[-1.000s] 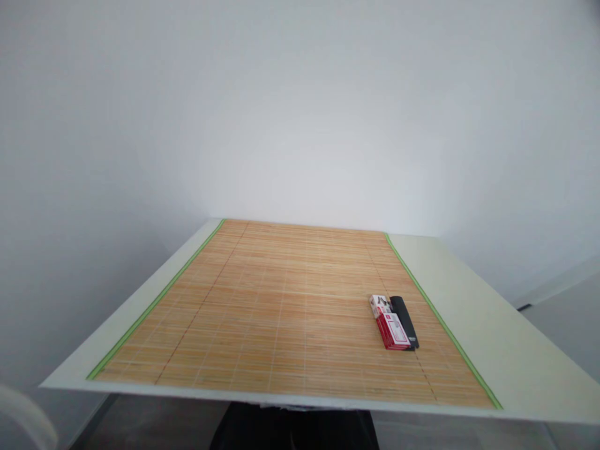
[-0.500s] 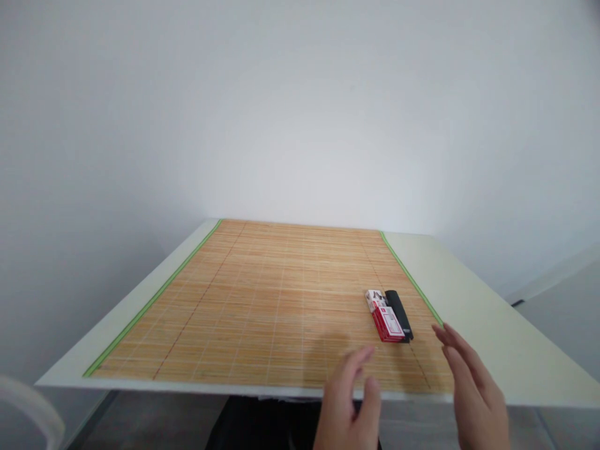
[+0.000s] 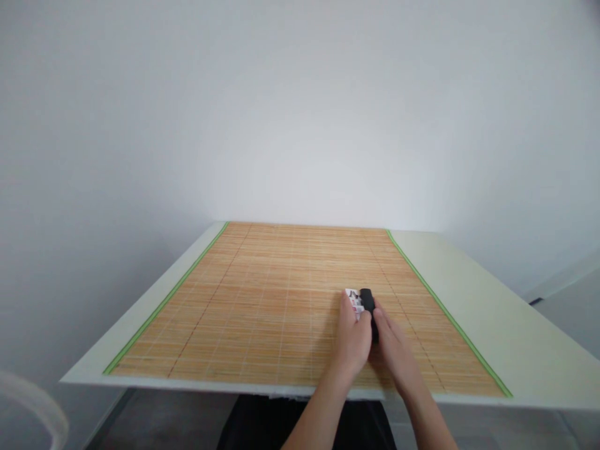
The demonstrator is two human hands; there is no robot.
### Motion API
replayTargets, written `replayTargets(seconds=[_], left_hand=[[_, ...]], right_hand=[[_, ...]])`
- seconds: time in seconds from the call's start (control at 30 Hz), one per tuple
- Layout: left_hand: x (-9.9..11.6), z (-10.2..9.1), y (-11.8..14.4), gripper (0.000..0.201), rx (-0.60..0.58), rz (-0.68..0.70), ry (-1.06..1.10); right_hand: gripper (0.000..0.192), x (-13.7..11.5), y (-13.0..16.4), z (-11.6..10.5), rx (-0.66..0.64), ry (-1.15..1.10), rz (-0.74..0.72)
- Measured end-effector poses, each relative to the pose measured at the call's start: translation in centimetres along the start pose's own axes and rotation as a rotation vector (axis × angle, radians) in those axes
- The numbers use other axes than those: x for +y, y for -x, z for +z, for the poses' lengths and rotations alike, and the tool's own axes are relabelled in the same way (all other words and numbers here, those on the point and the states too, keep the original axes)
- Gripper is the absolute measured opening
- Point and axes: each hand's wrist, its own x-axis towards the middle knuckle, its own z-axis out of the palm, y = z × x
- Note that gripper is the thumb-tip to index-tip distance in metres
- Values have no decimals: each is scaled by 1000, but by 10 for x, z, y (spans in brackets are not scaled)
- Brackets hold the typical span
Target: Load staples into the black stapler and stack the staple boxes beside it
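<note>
On the bamboo mat point(image 3: 262, 300), right of its middle, a black stapler point(image 3: 367, 300) lies beside small red-and-white boxes point(image 3: 353, 297). My left hand point(image 3: 352, 340) is closed along the left side of the boxes, its thumb over their near part and hiding most of the red. From the other side, my right hand point(image 3: 392, 344) presses its fingers against the stapler's right edge. Boxes and stapler are squeezed together between the two hands. The near ends of both are largely covered.
Green edging point(image 3: 164, 294) borders the mat on a white table point(image 3: 497, 312). A pale wall point(image 3: 300, 125) stands behind the table's far edge. At the lower left is a blurred, pale curved object point(image 3: 42, 406). My dark-clothed legs point(image 3: 262, 422) are below the front edge.
Both hands have moved forward and closed in on the boxes and stapler from either side. These things now lie farther left on the mat, and the view has shifted slightly.
</note>
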Motion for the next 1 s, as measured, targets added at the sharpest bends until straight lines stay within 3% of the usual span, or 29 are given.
replayTargets(seconds=[0.13,0.23,0.33,0.53,0.67,0.8,1.0], left_hand=[[6,-65,14,68,111,-66,-46],[13,-88,23,73,20,-49,-64],[14,-89,31,87,-27,54,-189],[1,-92,40,83,154,261,-637],[0,-104,43,68,273,247,-772],[3,-118,44,49,275,238,-819],[5,-159,21,35,357,287,-918]], right_hand=[[60,-5,15,53,-109,-9,-65],[63,-6,17,66,-112,15,-120],[63,-11,14,58,-105,73,-149],[56,-8,0,26,20,311,-253],[53,8,-6,9,104,345,-265],[53,18,-5,3,126,326,-276],[56,16,-1,4,136,278,-216]])
